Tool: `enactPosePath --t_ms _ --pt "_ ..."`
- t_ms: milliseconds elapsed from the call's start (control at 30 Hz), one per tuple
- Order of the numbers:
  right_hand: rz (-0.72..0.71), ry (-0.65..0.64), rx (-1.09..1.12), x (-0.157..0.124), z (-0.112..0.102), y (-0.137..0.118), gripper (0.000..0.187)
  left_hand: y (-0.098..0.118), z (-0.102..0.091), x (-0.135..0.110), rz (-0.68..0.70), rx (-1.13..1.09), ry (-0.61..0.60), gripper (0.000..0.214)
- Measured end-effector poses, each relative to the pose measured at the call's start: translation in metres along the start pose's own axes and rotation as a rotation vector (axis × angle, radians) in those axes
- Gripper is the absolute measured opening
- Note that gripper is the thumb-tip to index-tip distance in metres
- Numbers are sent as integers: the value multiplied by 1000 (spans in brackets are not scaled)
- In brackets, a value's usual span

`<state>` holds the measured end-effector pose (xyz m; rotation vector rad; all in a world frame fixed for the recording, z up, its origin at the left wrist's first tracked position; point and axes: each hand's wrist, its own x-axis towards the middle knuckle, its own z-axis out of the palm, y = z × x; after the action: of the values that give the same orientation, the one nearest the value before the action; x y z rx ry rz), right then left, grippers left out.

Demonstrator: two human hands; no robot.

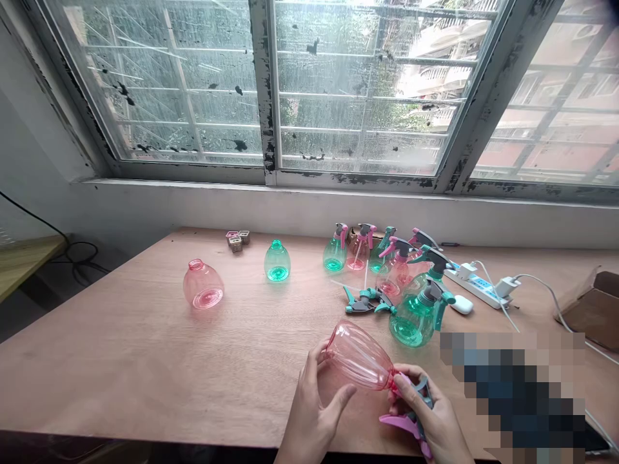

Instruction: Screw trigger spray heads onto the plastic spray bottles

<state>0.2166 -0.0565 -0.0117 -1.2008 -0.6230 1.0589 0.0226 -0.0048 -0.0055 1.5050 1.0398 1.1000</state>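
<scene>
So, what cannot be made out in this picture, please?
All in the head view:
Join between grey-and-pink plastic spray head and transparent pink plastic bottle: covered by the right hand.
Whatever lies beneath the pixelated patch, lower right.
Right side of the brown cardboard box: cut off by the picture's edge.
Thin dark object behind the white power strip: too small to identify.

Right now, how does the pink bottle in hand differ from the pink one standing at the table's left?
Pose: the held bottle is tipped over, neck toward the right hand; the standing bottle is upright on the table.
Neck: the held bottle has a spray head at its neck; the standing bottle has none.
Shape: the held bottle looks long and tapered; the standing bottle looks rounder.
Shared: both are see-through pink.
</scene>
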Motion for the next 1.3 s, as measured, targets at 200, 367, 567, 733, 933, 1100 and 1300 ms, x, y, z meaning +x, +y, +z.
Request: enactPosePath --t_ms 200,367,567,733,933,1100,1300 --pt "-78 -45 -132 -6 6 -1 40 -4 0 0 -51 -237 106 53" --pt "-33 -23 -35 -7 3 -7 39 -2 -4 4 37 -68 33 49" --pt "-14 -23 -1 -4 1 -3 41 -3 -3 6 104 1 81 37" --pt "-64 -35 -53 -6 4 -3 40 3 -7 -5 80 -75 -51 59" --pt "-46 -200 -90 -8 6 1 39 0 -4 -7 -14 -167 37 75" --pt "53 -208 -20 -4 3 6 42 2 -5 -2 55 -217 -21 75" --pt "161 -137 -53 -6 15 3 61 9 -37 -15 44 -97 -104 71"
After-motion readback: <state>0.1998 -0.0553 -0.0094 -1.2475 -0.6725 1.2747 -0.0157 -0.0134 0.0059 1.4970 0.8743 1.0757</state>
